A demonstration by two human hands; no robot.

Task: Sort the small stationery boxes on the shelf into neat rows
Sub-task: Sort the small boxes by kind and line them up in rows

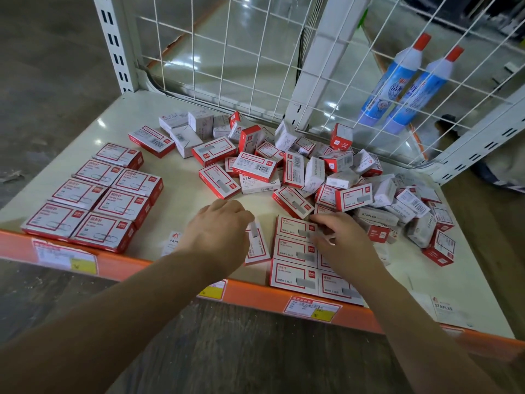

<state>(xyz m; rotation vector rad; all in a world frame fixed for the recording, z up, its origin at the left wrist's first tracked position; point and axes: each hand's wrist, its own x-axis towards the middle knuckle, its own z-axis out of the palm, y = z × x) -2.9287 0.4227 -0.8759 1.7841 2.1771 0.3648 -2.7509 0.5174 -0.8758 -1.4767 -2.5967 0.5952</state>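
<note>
Small red-and-white stationery boxes cover the cream shelf [176, 177]. At the left, larger paper-clip boxes [93, 197] lie in two neat columns. Near the front edge a block of staple boxes [294, 255] lies flat in rows. My left hand [218, 231] holds a staple box [257, 245] just left of that block, fingers curled over its near end. My right hand [341, 240] rests on the block's right side, fingers bent over the boxes; what it holds is hidden. A loose heap of mixed boxes [312, 172] fills the back and right.
A white wire grid [241, 66] and slotted uprights close the shelf's back and right side. Two blue bottles with red caps [406, 86] stand behind the grid. The orange front rail [255, 297] carries price labels. A flat staples box [446, 308] lies at the front right corner.
</note>
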